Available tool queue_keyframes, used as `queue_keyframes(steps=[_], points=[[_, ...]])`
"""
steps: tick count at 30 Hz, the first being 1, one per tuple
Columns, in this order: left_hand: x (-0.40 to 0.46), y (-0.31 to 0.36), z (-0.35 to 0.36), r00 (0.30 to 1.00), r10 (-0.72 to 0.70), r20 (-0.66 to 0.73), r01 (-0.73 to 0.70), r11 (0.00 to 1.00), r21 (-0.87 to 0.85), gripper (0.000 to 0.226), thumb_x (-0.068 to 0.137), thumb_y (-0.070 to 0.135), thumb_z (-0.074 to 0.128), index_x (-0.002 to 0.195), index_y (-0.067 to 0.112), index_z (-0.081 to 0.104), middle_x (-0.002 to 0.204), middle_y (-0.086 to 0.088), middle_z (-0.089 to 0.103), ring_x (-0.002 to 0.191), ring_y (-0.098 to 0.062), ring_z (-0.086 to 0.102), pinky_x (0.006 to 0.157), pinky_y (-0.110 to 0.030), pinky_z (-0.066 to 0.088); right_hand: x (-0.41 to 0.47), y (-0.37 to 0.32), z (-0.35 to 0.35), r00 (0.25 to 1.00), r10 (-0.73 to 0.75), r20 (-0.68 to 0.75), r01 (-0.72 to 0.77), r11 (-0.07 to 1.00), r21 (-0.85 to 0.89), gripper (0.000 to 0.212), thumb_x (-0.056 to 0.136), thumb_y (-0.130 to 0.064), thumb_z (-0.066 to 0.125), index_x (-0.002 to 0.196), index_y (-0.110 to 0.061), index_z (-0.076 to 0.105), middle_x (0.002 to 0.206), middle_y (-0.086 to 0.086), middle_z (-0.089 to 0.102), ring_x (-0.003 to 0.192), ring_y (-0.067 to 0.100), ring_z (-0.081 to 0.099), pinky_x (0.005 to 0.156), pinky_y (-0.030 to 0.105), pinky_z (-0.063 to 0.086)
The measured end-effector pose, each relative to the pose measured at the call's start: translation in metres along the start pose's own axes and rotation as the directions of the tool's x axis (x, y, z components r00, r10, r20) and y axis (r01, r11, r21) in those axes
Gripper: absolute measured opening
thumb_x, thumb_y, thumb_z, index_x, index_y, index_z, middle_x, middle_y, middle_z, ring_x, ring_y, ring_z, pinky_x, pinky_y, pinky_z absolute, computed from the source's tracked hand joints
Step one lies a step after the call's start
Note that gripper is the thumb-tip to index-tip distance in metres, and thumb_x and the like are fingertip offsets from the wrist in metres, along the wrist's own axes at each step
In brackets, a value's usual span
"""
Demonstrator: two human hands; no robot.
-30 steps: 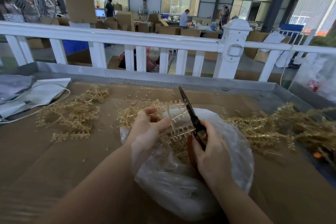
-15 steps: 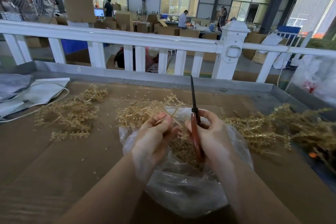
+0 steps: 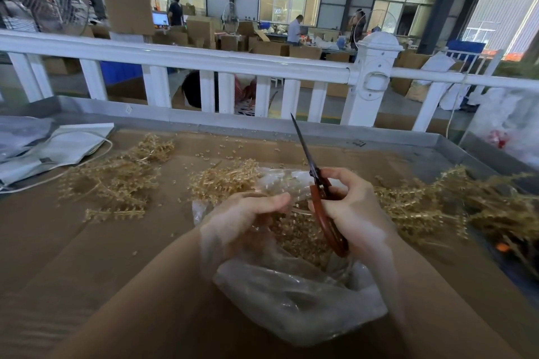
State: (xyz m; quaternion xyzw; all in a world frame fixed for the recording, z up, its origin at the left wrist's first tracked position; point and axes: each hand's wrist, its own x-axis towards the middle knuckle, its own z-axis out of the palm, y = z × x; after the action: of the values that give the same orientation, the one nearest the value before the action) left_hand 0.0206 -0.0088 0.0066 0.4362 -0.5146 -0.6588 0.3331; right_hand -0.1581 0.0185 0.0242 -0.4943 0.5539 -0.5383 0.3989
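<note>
- Snipping gold sprigs down into bits over the plastic bag [image 3: 294, 303], at the middle of the near edge of the cardboard-lined table [image 3: 87, 256]; between cuts, by the look of it.
- Wrapped firmly round the red handles of the scissors [image 3: 319, 186] with the right hand [image 3: 353, 213]; blades pressed together, tip aimed up toward the far edge.
- Curled over the bag's mouth with the left hand [image 3: 245, 218], just beside the right. Gripping a thin stem or only the film? Cannot tell, too blurred.
- Heaped inside the bag, right beneath both hands: cut bits [image 3: 294, 234].
- Waiting uncut: a big right pile [image 3: 466, 207] toward the right edge, a middle pile [image 3: 224, 178] just behind the bag, a left pile [image 3: 116, 181] toward the left edge.
- Next, most likely: opening the blades and feeding a fresh sprig between them, low above the bag's mouth, for the bits to drop inside and not onto the cardboard.
- Worth minding: keeping fingertips off the cutting line.
</note>
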Motion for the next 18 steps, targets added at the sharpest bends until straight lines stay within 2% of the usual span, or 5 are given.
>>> queue_keyframes(steps=[4,7,9,13,18], points=[[0.004,0.003,0.002,0.991,0.088,-0.096,-0.095,0.993,-0.063,0.068,0.049,0.042,0.082,0.107,0.023,0.053,0.077,-0.002,0.074,0.068,-0.02,0.069,0.062,-0.029,0.055,0.002,0.001,-0.004,0.999,-0.004,0.035,0.004,1.0,0.002,0.039,0.083,0.004,0.067,0.104,-0.029,0.063,0.077,-0.005,0.073,0.054,0.015,0.066,0.045,0.021,0.049],[0.003,0.005,0.001,0.99,0.107,-0.093,-0.105,0.994,0.025,0.071,0.053,0.057,0.077,0.116,0.03,0.055,0.086,-0.001,0.075,0.083,-0.021,0.071,0.076,-0.036,0.055,0.006,0.001,-0.009,0.999,-0.022,0.042,0.022,1.0,-0.011,0.043,0.081,0.005,0.068,0.104,-0.031,0.064,0.08,-0.003,0.074,0.059,0.015,0.068,0.049,0.021,0.051],[0.001,0.007,0.002,0.99,0.109,-0.084,-0.102,0.992,0.079,0.073,0.051,0.062,0.079,0.107,0.018,0.066,0.094,-0.001,0.074,0.095,-0.022,0.067,0.091,-0.039,0.047,0.008,0.001,-0.011,0.998,-0.026,0.061,0.027,1.0,-0.011,0.046,0.079,0.005,0.07,0.103,-0.033,0.064,0.083,-0.003,0.075,0.064,0.016,0.069,0.052,0.021,0.052],[0.0,0.01,0.006,0.998,0.058,0.012,-0.058,0.998,0.007,0.035,0.046,0.04,0.084,0.071,0.018,0.075,0.08,-0.001,0.073,0.078,-0.018,0.066,0.082,-0.036,0.046,0.009,0.002,-0.009,0.995,-0.05,0.087,0.051,0.999,-0.012,0.046,0.078,0.004,0.071,0.105,-0.033,0.064,0.086,-0.003,0.075,0.069,0.018,0.071,0.054,0.02,0.054],[0.002,-0.002,0.019,0.999,-0.034,0.022,0.037,0.981,-0.192,0.038,0.046,0.012,0.083,0.081,0.007,0.069,0.069,-0.005,0.069,0.059,-0.016,0.065,0.067,-0.031,0.055,0.007,0.008,-0.001,0.998,-0.04,0.049,0.038,0.999,0.031,0.043,0.08,0.001,0.071,0.105,-0.034,0.065,0.083,-0.004,0.074,0.066,0.016,0.071,0.055,0.023,0.053]])
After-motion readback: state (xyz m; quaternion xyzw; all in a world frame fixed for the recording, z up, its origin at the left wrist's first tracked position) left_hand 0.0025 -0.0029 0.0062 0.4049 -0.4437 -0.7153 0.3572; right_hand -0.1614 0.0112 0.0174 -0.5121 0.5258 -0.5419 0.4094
